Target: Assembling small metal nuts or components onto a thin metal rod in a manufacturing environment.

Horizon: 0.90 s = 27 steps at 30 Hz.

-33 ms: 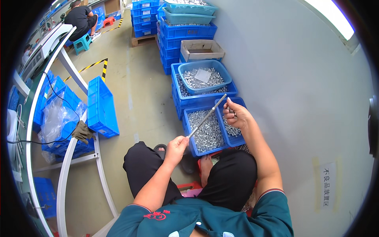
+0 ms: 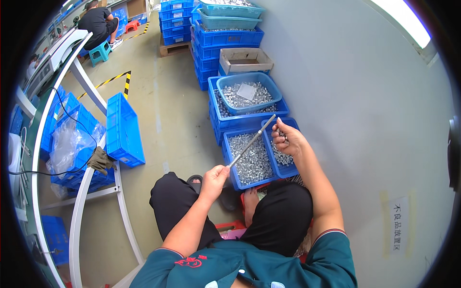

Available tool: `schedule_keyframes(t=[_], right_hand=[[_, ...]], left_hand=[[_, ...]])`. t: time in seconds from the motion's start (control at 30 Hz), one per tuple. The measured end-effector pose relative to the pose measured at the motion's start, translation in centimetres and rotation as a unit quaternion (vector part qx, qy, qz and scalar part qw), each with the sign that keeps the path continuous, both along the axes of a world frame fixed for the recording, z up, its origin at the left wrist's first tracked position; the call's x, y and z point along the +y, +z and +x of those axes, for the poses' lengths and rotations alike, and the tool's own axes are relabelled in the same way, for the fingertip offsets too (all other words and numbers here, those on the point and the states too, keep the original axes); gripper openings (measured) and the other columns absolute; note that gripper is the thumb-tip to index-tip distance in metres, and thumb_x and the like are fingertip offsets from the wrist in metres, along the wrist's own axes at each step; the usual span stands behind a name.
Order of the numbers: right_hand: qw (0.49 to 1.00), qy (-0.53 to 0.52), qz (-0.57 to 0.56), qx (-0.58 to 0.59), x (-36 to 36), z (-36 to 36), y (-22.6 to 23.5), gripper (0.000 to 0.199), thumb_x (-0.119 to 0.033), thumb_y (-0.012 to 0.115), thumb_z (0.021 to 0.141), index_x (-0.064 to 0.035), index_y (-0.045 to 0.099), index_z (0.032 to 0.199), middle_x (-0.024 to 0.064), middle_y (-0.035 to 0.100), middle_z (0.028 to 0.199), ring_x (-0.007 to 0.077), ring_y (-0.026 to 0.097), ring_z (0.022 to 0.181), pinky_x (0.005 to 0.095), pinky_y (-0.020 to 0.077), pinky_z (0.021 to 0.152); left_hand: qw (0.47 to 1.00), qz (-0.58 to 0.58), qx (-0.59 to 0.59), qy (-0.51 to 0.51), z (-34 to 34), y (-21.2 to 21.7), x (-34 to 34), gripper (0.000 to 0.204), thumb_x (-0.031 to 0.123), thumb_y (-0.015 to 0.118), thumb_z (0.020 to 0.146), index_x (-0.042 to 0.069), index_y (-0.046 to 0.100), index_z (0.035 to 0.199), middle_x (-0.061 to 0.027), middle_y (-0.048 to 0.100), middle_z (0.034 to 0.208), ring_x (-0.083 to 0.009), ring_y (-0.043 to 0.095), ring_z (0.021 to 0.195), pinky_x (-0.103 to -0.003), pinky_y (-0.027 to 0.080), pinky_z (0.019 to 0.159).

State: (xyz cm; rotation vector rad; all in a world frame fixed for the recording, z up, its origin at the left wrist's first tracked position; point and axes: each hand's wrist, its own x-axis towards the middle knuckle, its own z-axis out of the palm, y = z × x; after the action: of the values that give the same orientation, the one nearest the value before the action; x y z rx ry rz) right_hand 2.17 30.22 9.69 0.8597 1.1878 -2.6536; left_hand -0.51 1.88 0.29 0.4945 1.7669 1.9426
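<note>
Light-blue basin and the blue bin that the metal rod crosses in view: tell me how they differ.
The basin is paler, while the bin is a deeper blue. The basin has well-rounded corners; the bin is more squarely rectangular. A white card lies on the basin's contents, but none shows on the bin's. Both are open-topped and hold many small silvery pieces.

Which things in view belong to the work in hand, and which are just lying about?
Work in hand:
Metal rod, held in the left hand
Small metal pieces, held in the right hand
Blue bin of metal parts, below the rod, probably

Apparently lying about:
Grey-brown glove
Clear plastic bag
Red stool
</note>
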Motion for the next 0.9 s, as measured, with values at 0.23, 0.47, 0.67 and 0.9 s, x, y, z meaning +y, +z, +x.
schedule_keyframes(t=[0.23,0.47,0.67,0.9], right_hand=[[0.999,-0.04,-0.02,0.015,0.0,-0.1,0.8,0.021,-0.022,0.054,0.09,-0.0012,0.051,0.094,0.0024,0.049,0.074,0.0036,0.037,0.051,0.0148,0.025,0.037],[0.992,-0.076,-0.063,0.079,0.7,-0.1,-0.2,0.019,-0.021,0.058,0.087,-0.0042,0.052,0.091,0.0024,0.049,0.075,0.0048,0.038,0.051,0.0161,0.0253,0.037],[0.987,-0.112,-0.071,0.095,0.0,-0.5,-0.1,0.025,-0.031,0.06,0.085,-0.0064,0.059,0.084,0.001,0.05,0.071,0.0054,0.036,0.049,0.0165,0.0243,0.037],[0.99,-0.051,-0.054,0.118,-0.3,-0.5,0.1,0.024,-0.027,0.058,0.087,-0.0025,0.057,0.09,-0.0007,0.044,0.068,0.0046,0.033,0.049,0.0166,0.0235,0.036]], left_hand=[[0.999,-0.038,0.027,0.011,-0.1,-0.3,-0.5,0.029,0.024,0.054,0.09,0.005,0.054,0.069,0.0072,0.04,0.056,-0.0021,0.034,0.051,-0.02,0.027,0.046],[0.999,-0.045,0.01,-0.008,0.1,-0.1,-0.6,0.027,0.024,0.055,0.089,0.004,0.056,0.07,0.0078,0.04,0.057,-0.0015,0.033,0.053,-0.02,0.027,0.047],[0.997,-0.067,0.032,-0.014,0.5,0.4,-0.4,0.027,0.024,0.055,0.089,0.003,0.057,0.073,0.008,0.041,0.058,-0.0014,0.034,0.054,-0.02,0.028,0.048],[0.998,-0.047,0.028,-0.005,0.4,0.0,-0.3,0.027,0.024,0.055,0.089,0.003,0.057,0.072,0.0077,0.042,0.059,-0.0014,0.035,0.055,-0.019,0.029,0.05]])
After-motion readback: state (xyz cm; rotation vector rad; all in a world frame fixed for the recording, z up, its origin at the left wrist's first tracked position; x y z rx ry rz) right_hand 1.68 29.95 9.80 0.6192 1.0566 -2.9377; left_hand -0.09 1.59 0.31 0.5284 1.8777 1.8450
